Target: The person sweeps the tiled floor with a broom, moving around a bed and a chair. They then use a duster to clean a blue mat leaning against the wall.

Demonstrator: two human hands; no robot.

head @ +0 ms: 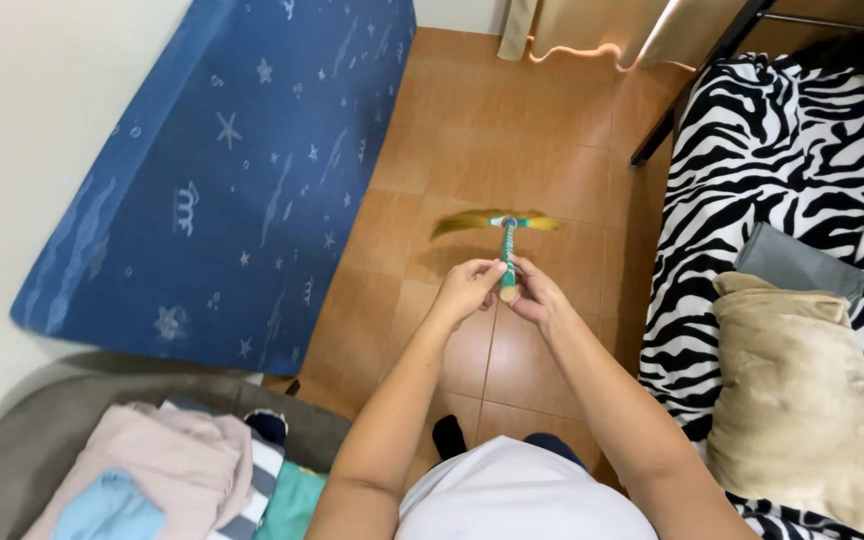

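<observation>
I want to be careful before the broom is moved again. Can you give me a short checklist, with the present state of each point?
1. Both hands on handle: left hand and right hand grip the broom near its top. Ok.
2. Bristles touching floor: blurred. Cannot tell.
3. Floor around the bristles free of objects: ok.
4. Blue mattress apart from broom: ok.
5. Zebra-pattern bed cover apart from broom: ok.
6. Dust on floor: cannot tell.

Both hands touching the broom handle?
Touching. Head view: left hand and right hand close their fingers around the top of the broom handle.
</observation>
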